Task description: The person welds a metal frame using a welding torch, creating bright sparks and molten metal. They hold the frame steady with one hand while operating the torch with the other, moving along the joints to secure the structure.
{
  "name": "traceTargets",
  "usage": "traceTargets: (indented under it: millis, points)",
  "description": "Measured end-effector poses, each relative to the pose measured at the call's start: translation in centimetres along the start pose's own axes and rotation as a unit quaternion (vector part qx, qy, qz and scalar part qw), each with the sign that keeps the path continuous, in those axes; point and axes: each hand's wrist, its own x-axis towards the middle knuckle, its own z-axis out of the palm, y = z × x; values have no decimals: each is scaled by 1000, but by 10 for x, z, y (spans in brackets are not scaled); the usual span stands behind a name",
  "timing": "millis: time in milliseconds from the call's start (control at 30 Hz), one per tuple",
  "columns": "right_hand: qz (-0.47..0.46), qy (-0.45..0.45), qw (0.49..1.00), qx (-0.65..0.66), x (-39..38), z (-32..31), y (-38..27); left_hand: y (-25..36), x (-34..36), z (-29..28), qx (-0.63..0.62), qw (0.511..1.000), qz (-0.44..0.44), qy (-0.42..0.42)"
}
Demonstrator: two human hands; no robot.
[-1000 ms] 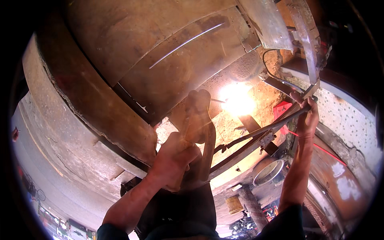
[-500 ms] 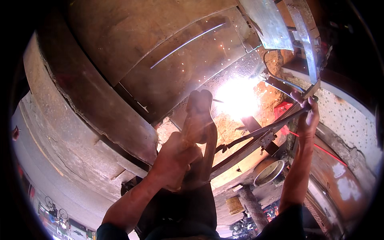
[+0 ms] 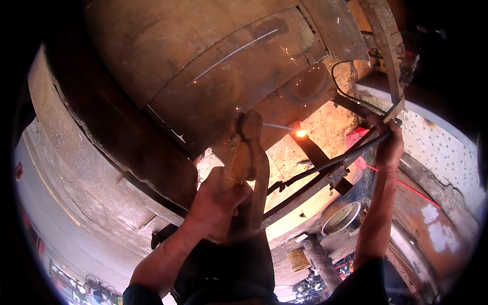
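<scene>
My left hand (image 3: 216, 203) is closed on a worn tan welding electrode holder (image 3: 246, 152), from whose jaws a thin rod (image 3: 277, 125) reaches rightward to a small orange glow (image 3: 301, 133) on a dark flat bar (image 3: 312, 152). A few sparks fly above it. My right hand (image 3: 390, 142) is closed round a dark metal bar (image 3: 356, 152) near its upper right end, beside an angled metal frame (image 3: 395, 101). A large brown sheet-metal panel (image 3: 203, 40), with a pale strip along it, fills the top of the view.
A curved rusty ledge (image 3: 71, 117) runs down the left. A round metal bowl (image 3: 340, 216), a yellowish container (image 3: 297, 259) and a post (image 3: 325, 269) are below right. A red object (image 3: 356, 137), red rod and dotted pale board (image 3: 437, 152) lie at the right; clutter shows along the bottom.
The bright white arc has shrunk to an orange glow, and the scene has darkened. The holder tip has shifted slightly up and left; my right hand has moved slightly left.
</scene>
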Motion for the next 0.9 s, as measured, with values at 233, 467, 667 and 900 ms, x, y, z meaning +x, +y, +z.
traceTargets:
  millis: [233,467,667,900]
  points:
    - [-13,-32,999,23,7,-16,6,2,0,3,-8,1000,-20,-4]
    - [-8,-5,1000,-8,-2,5,-3,1,3,3,-14,1000,-16,0]
    - [-18,1,999,-30,-3,3,-1,1,4,3,-5,1000,-23,-1]
    - [-8,14,999,-27,4,-10,3,4,3,4,6,1000,-22,3]
